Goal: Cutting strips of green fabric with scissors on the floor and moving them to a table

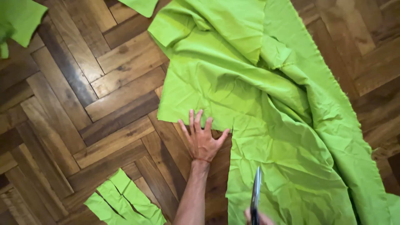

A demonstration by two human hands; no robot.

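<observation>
- A large sheet of lime-green woven fabric, creased and partly folded over itself, lies on a dark herringbone parquet floor and runs from the top edge down to the bottom right corner; its right edge is frayed.
- The left hand lies flat, fingers spread and released, pressing the fabric's cut lower edge against the floor.
- The right hand, mostly out of view at the bottom edge, grips steel scissors; the blades look closed, their long axis pointing up the fabric.
- Cut green strips lie near the bottom left; other green offcuts sit at the top left corner.
</observation>
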